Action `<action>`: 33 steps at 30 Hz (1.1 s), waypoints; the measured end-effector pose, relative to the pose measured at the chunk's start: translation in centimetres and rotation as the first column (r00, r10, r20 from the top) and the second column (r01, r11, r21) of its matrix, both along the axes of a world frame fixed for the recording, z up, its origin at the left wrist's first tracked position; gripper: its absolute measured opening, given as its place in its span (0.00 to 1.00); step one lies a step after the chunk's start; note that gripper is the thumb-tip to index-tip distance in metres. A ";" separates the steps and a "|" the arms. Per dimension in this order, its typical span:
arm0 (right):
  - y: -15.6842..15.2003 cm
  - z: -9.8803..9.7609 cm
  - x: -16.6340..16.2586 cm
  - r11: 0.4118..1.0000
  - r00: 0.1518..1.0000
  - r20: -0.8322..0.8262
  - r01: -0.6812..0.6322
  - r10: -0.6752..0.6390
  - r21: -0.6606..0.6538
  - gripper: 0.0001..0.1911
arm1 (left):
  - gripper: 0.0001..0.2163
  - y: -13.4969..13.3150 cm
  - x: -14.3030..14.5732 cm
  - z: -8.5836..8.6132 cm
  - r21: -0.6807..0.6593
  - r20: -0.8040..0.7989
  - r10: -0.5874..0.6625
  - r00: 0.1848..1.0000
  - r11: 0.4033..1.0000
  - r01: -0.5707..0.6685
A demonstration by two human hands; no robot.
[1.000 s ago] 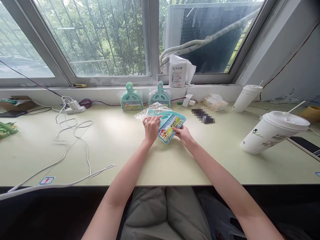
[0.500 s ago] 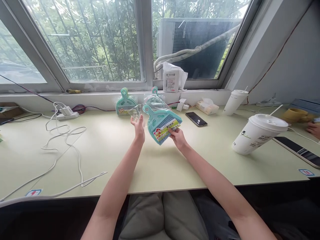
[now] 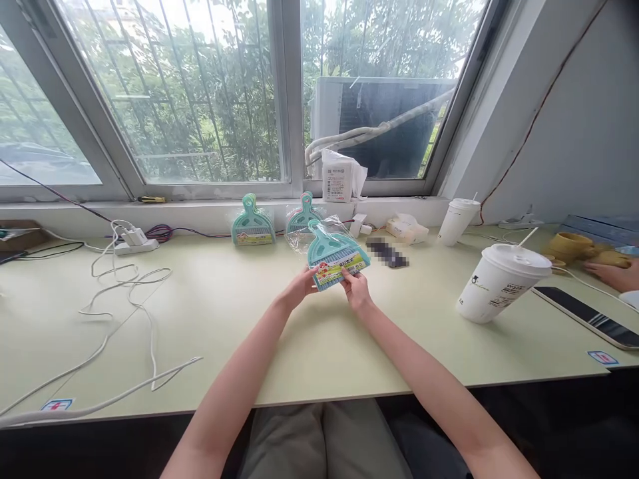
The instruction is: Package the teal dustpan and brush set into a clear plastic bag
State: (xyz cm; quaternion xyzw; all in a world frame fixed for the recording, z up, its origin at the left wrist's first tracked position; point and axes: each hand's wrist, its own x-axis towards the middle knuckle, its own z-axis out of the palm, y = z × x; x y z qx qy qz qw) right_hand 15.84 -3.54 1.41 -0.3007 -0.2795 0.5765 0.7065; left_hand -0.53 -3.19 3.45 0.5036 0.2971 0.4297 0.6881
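Observation:
A small teal dustpan and brush set [image 3: 329,247] is held up over the table in clear plastic wrap, with a yellow printed label across its lower part. My left hand [image 3: 298,289] grips its lower left edge. My right hand [image 3: 356,290] pinches the lower right edge, thumb on the label. The handle points up and away from me, and loose wrap sticks out around it. Just behind stand two more groups of wrapped teal dustpan sets, one on the left [image 3: 252,223] and one partly hidden [image 3: 305,213] behind the held set.
A white phone charger and power strip [image 3: 136,243] with loose white cables [image 3: 150,319] lie on the left. At right are a blurred-out dark object [image 3: 388,253], a tissue pack [image 3: 407,229], two lidded white cups [image 3: 502,283] [image 3: 457,221], a phone [image 3: 589,314] and another person's hand [image 3: 614,274].
My left hand has let go of the loose wrap near the handle and moved down to the set's lower left edge. The set now sits more upright, and the view has tilted up slightly.

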 end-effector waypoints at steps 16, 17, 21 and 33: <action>0.7 -0.1 0.4 0.999 0.999 0.026 0.036 -0.036 0.020 0.16 | 0.27 -0.3 1.4 -0.2 0.016 0.007 0.105 0.994 0.994 -0.105; 0.8 -0.1 0.5 0.998 0.998 0.032 0.055 -0.056 0.022 0.16 | 0.27 -0.5 1.6 -0.4 0.004 -0.018 0.075 0.997 0.997 -0.075; 1.2 0.0 1.2 0.995 0.995 0.038 0.091 -0.093 0.050 0.16 | 0.28 -1.1 2.2 -0.7 0.005 -0.101 -0.113 0.988 0.993 0.115; 1.1 0.3 0.8 0.997 0.997 0.032 -0.073 0.074 -0.038 0.11 | 0.24 0.1 -0.3 -0.1 0.130 -0.239 0.121 0.964 0.987 -0.091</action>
